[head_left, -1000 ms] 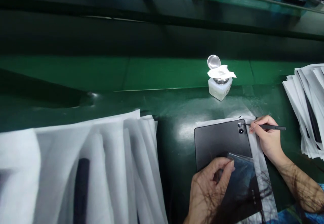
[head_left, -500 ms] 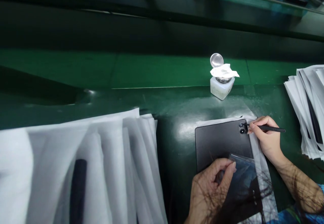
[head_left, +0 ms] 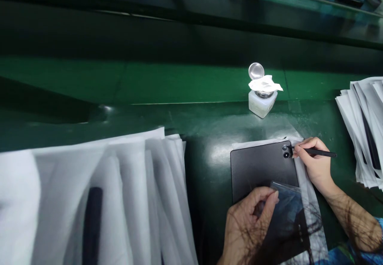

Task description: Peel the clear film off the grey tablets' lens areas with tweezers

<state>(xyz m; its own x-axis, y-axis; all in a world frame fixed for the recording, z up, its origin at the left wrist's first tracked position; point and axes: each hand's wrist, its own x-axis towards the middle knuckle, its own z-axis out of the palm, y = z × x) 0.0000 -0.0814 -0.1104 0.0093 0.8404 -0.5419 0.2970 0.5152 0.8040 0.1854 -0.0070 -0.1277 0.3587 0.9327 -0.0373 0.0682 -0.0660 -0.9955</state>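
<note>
A dark grey tablet (head_left: 259,165) lies back side up on a white sleeve (head_left: 312,217), its two-lens camera bump (head_left: 286,151) at the upper right corner. My right hand (head_left: 316,163) pinches slim black tweezers (head_left: 322,152), their tip at the edge of the camera bump. Over the lower part of the tablet, my left hand (head_left: 249,221) grips a clear plastic film (head_left: 289,191) between thumb and forefinger. That film covers the tablet's lower right area. Strands of hair cross the view in front of the wrists.
A white dispenser bottle (head_left: 261,104) with its metal lid raised and a white wipe on top stands behind the tablet. White sleeves holding dark devices are stacked at left (head_left: 134,193) and at right (head_left: 366,137). A raised ledge (head_left: 191,81) runs along the back of the green bench.
</note>
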